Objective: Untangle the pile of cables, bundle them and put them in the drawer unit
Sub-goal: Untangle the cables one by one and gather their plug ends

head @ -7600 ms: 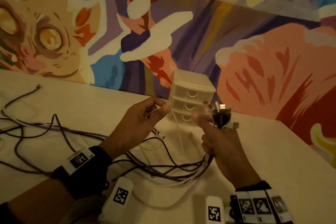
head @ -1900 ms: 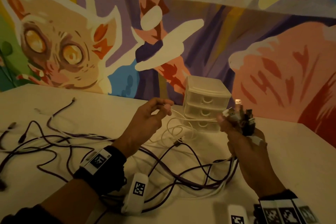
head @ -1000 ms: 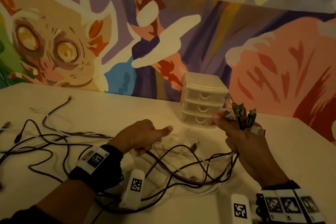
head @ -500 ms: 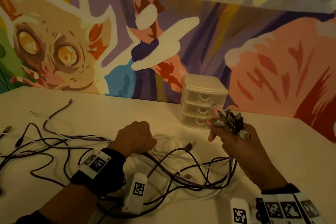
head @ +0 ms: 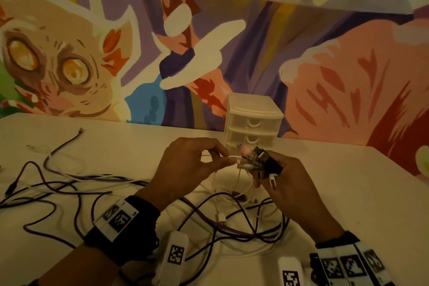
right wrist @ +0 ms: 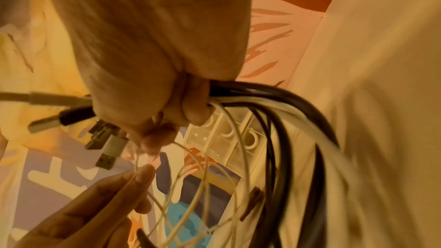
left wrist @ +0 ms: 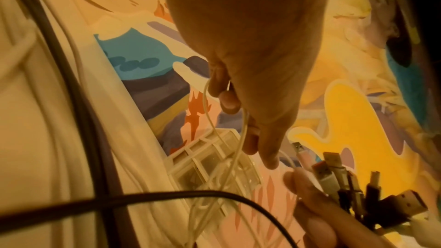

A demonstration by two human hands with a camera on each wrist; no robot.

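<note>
A: Head view. What lies around the grips?

B: The right hand (head: 287,183) is clenched around a cluster of plugs (head: 260,161). The left hand (head: 185,169), just beside it, pinches a thin white cable (head: 232,157). Beyond both stands the drawer unit (head: 253,125), its lowest drawer hidden by them. Loose cables (head: 69,188) sprawl left of the grips; bare table (head: 348,193) lies to the right.

A: Left wrist view?

B: The white cable (left wrist: 238,148) hangs in loops from the left fingers (left wrist: 226,99). The plugs (left wrist: 334,173) point upward; near cables are blurred.

A: Right wrist view?

B: Dark and white cables (right wrist: 286,110) arc out of the fist (right wrist: 167,82); the right edge is smeared.
</note>
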